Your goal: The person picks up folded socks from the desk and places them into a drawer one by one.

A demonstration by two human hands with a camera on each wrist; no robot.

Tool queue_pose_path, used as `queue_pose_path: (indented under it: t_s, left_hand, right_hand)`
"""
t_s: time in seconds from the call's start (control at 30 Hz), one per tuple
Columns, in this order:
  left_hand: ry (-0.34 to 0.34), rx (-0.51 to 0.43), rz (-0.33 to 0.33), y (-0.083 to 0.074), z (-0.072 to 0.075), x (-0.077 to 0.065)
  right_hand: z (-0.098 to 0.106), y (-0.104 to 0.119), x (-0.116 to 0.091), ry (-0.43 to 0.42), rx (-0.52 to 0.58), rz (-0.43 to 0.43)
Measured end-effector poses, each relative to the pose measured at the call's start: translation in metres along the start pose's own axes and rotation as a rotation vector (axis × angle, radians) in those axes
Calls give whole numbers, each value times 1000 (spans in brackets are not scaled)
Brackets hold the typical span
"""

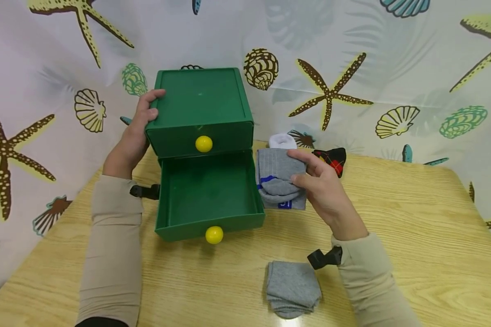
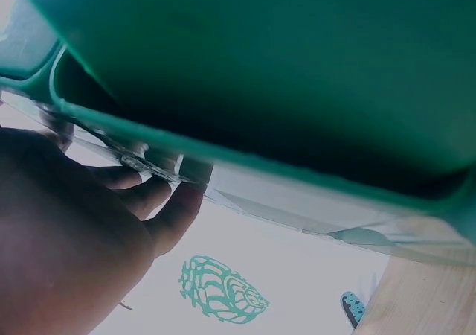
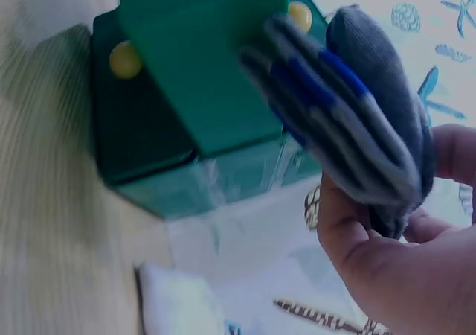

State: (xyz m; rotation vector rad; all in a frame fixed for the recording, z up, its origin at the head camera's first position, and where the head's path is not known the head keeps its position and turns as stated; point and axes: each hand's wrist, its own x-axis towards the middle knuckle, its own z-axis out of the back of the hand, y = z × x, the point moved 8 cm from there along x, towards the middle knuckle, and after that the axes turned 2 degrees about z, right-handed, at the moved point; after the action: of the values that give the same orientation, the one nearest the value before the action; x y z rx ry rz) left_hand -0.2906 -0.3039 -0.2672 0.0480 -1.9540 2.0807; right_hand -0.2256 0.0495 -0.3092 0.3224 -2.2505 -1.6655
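Note:
A green two-drawer box (image 1: 198, 95) with yellow knobs stands on the table, its lower drawer (image 1: 210, 190) pulled out and bare inside. My left hand (image 1: 137, 127) rests against the box's upper left side, fingers on the top edge; in the left wrist view the fingers (image 2: 175, 216) lie along the green side. To the right of the drawer, my right hand (image 1: 325, 190) pinches folded grey socks (image 1: 280, 175) with blue stripes, thumb in front. The right wrist view shows the socks (image 3: 349, 119) raised off the table, their folded layers edge-on.
Another folded grey cloth item (image 1: 293, 287) lies near the table's front. Behind the right hand are a white rolled item (image 1: 282, 141) and a black-and-red plaid item (image 1: 335, 160). A sea-patterned curtain (image 1: 212, 36) hangs behind the wooden table (image 1: 413, 218).

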Motion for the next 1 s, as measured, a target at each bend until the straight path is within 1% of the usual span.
queue_pose_path:
  t_s: [0.17,0.3,0.5,0.6,0.73,0.83,0.9,1.0]
  left_hand:
    - [-2,-5,-12,-1,1,-1]
    - [0,-2,-21,-2,0,-2]
    - [-4,13,-25,-1,0,-1]
    - [-4,14,-28,0,0,0]
    - [1,8,-36,0,0,1]
    - [4,8,-38,0,0,1]
    - [5,7,-38,0,0,2]
    - [5,1,-40,0,0,2]
  right_hand:
    - [-20,14,6,3,26,42]
    - [-32,24,11,-4,53,66]
    - [-47,32,18,-22,97,80]
    - [-56,34,22,-14,110,87]
    - [-70,28,28,14,97,67]
    - [-82,17,33,35,66,24]
    - [-91,9,35,42,19,-4]
    - [-102,-1,37,45,-82,-44]
